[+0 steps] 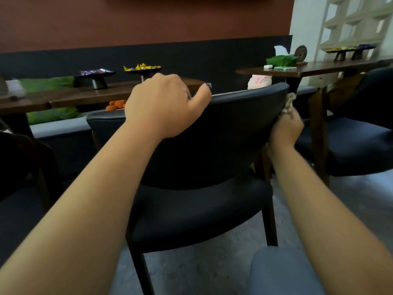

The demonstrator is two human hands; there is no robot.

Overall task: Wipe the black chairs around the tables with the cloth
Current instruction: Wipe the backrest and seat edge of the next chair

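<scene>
A black chair (223,133) with a curved padded back stands right in front of me, its seat facing me. My left hand (163,105) grips the top rim of the backrest, fingers curled over the far side. My right hand (286,129) holds a beige cloth (288,104) bunched against the right edge of the backrest. Part of the cloth is hidden behind the chair's edge.
A second dark chair (357,145) stands at the right beside a wooden table (297,71). Another wooden table (63,96) with black stands of sweets lies behind the chair. A dark chair (19,184) sits at the left. My knee (280,271) shows at the bottom.
</scene>
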